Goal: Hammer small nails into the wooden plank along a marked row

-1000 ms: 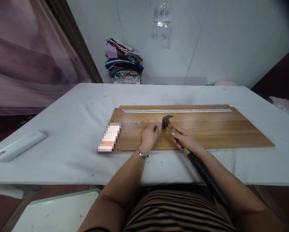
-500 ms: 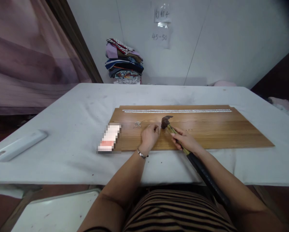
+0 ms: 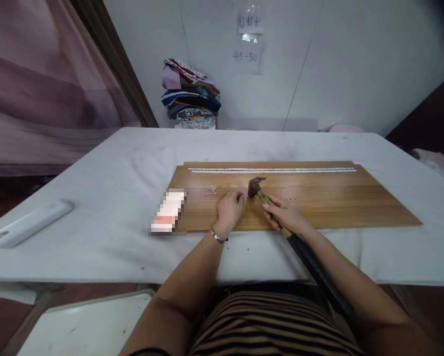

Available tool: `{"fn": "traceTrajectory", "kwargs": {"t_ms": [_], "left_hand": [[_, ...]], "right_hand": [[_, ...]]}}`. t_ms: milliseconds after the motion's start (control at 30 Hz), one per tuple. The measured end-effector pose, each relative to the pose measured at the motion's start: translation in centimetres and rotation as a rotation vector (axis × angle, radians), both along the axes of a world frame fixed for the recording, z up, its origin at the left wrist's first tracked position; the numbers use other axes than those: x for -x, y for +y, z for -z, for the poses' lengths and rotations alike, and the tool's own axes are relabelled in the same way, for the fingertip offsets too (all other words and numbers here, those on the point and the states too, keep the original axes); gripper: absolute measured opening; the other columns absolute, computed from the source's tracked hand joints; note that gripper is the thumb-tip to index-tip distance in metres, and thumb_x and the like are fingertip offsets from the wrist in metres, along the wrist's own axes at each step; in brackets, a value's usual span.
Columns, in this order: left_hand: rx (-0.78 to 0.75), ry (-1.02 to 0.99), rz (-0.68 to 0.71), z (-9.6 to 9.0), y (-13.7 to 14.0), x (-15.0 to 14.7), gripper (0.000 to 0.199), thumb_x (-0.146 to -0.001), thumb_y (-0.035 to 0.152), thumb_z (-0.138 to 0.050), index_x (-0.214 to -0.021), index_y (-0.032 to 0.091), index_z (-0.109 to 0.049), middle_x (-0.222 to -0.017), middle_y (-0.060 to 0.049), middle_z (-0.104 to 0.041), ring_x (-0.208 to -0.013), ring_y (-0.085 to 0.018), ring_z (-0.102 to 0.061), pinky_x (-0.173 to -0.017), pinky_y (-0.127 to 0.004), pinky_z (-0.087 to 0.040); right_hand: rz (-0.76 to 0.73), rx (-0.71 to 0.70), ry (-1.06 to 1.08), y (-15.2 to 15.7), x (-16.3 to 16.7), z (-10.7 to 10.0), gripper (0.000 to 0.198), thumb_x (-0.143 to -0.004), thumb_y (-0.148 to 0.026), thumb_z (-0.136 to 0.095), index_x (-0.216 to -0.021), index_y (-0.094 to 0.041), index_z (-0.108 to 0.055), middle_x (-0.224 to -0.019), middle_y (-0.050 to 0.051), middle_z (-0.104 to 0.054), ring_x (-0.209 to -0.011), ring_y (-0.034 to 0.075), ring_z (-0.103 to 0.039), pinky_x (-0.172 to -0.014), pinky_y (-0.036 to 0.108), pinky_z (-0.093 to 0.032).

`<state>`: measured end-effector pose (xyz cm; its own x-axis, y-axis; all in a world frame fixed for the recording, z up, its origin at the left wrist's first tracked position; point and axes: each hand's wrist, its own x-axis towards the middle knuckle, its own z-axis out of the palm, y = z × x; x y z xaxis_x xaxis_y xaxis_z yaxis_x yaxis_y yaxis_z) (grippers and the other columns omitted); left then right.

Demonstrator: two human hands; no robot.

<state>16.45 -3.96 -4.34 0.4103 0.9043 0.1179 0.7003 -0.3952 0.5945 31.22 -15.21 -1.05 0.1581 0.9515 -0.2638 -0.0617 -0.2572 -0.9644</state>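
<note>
My right hand (image 3: 283,212) is wrapped round the shaft of a claw hammer (image 3: 311,262), fairly near its head. The dark head is over the wooden board (image 3: 336,198), and the long black grip slants back along my right forearm. Just left of the hammer head, my left hand (image 3: 231,206) rests low over the board, thumb and fingers closed together. Whatever it pinches, if anything, is too small or hidden to make out. A small heap of nails (image 3: 210,190) lies on the board to the left. Several tiny dark dots in a row show right of the hammer.
White marked strips (image 3: 273,170) run along the board's far side. A blurred-out phone-like object (image 3: 169,211) overlaps its left end. A white long object (image 3: 32,222) lies at the left of the white-covered table (image 3: 106,198). Folded cloths (image 3: 192,94) are stacked beyond the far edge.
</note>
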Motion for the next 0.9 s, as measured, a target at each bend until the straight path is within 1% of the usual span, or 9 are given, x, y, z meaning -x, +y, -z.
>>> {"fn": "traceTrajectory", "kwargs": {"t_ms": [267,433,567,733,900], "left_hand": [[0.013,0.021,-0.003,-0.64,-0.23,0.0,0.02,-0.094,0.024,-0.052,-0.097,0.022,-0.072,-0.103,-0.006,-0.073,-0.096,-0.019,-0.066,-0.081,-0.027,-0.046],[0.011,0.023,-0.004,-0.38,-0.16,0.03,0.019,-0.094,0.024,-0.052,-0.097,0.022,-0.071,-0.103,-0.005,-0.074,-0.096,-0.019,-0.066,-0.081,-0.028,-0.045],[-0.008,0.002,-0.003,-0.14,-0.12,0.04,0.018,-0.094,0.025,-0.053,-0.095,0.022,-0.071,-0.102,-0.005,-0.073,-0.094,-0.019,-0.066,-0.081,-0.028,-0.045],[-0.001,0.013,-0.001,-0.29,-0.15,0.01,0.019,-0.094,0.024,-0.052,-0.095,0.022,-0.071,-0.099,-0.006,-0.073,-0.095,-0.02,-0.066,-0.081,-0.028,-0.046],[0.005,0.004,0.002,-0.39,-0.17,0.05,0.019,-0.093,0.023,-0.052,-0.096,0.021,-0.071,-0.101,-0.006,-0.073,-0.094,-0.019,-0.066,-0.081,-0.028,-0.045]], "right_hand": [[0.008,-0.001,-0.01,-0.02,-0.05,-0.04,0.063,-0.078,-0.045,-0.067,-0.133,-0.016,-0.056,-0.058,-0.01,-0.051,-0.034,0.005,-0.039,-0.034,0.02,-0.027],[0.02,-0.004,0.012,-0.07,-0.05,-0.25,0.068,-0.078,-0.044,-0.068,-0.139,-0.019,-0.052,-0.059,-0.01,-0.051,-0.035,0.005,-0.04,-0.034,0.02,-0.027],[0.006,0.005,0.001,-0.05,0.03,-0.21,0.065,-0.077,-0.045,-0.068,-0.134,-0.017,-0.055,-0.059,-0.009,-0.051,-0.034,0.006,-0.04,-0.034,0.02,-0.027],[-0.007,-0.005,0.001,-0.01,0.01,0.1,0.058,-0.079,-0.045,-0.066,-0.128,-0.017,-0.057,-0.059,-0.009,-0.051,-0.034,0.005,-0.039,-0.034,0.02,-0.028],[-0.003,0.003,0.01,-0.03,-0.11,0.02,0.061,-0.078,-0.045,-0.067,-0.13,-0.017,-0.055,-0.059,-0.01,-0.051,-0.034,0.005,-0.039,-0.034,0.02,-0.027]]}}
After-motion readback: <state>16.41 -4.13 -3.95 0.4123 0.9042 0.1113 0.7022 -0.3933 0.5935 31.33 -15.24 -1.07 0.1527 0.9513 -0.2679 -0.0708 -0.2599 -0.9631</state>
